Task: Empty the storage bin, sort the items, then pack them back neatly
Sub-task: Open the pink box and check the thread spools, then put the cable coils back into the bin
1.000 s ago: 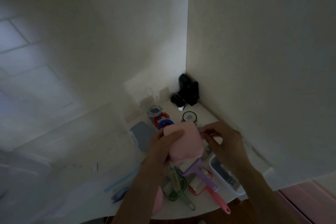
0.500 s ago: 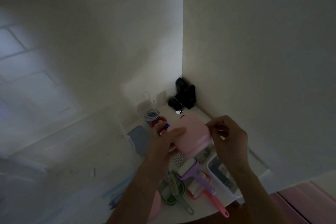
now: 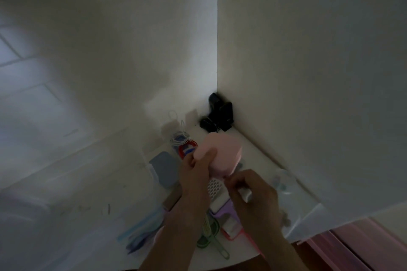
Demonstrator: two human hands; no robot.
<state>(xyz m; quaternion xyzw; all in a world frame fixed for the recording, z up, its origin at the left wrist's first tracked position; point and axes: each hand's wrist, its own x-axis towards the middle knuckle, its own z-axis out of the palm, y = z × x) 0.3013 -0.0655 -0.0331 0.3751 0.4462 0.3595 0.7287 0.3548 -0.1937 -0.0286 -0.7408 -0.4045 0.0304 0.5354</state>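
Two hands are seen over a dim white table (image 3: 259, 160) set in a corner. A pink rounded object (image 3: 222, 156) is held up above the table by the left hand (image 3: 198, 171), whose fingers and thumb are curled round its near side. The right hand (image 3: 253, 193) is placed at the object's lower edge; its fingers are curled round a small pale item (image 3: 245, 193), whose nature cannot be told. Sorted items are laid out beneath: a grey-blue flat piece (image 3: 165, 167), a white mesh piece (image 3: 214, 189), a green strainer (image 3: 211, 237) and a red ring (image 3: 187, 149). A black device (image 3: 220, 112) is noted in the corner.
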